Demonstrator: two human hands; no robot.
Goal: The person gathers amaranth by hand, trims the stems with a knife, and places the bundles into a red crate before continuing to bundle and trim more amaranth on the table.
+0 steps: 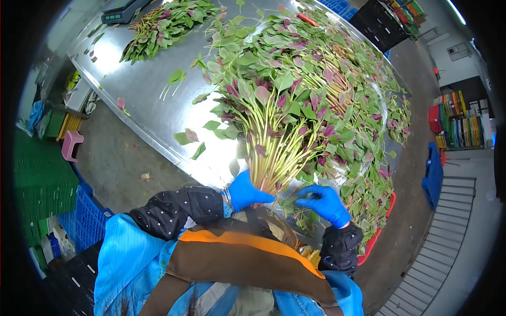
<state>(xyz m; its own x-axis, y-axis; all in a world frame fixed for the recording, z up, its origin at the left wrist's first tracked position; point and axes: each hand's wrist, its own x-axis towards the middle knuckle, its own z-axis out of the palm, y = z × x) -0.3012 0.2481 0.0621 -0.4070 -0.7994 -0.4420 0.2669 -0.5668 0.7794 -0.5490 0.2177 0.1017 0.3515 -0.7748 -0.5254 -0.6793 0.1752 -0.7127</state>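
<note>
My left hand point(246, 193), in a blue glove, is wrapped round the lower stems of a bunch of amaranth point(268, 150). Its pale stems fan out away from me, with green and purple leaves at the far end. To the right of the stem ends is my right hand point(326, 204), also gloved in blue. Its fingers are curled, thumb and forefinger pinching at a small green amaranth leaf point(289, 202). Beyond both hands, a large heap of loose amaranth point(337, 79) spreads over the metal table point(139, 87).
A second amaranth bunch point(163, 29) lies at the far left, close to a scale point(120, 11). Something red point(308, 20) rests on the heap. A red rim point(380, 231) shows under the leaves at right. Green crates point(45, 179) and a pink stool point(71, 145) stand left.
</note>
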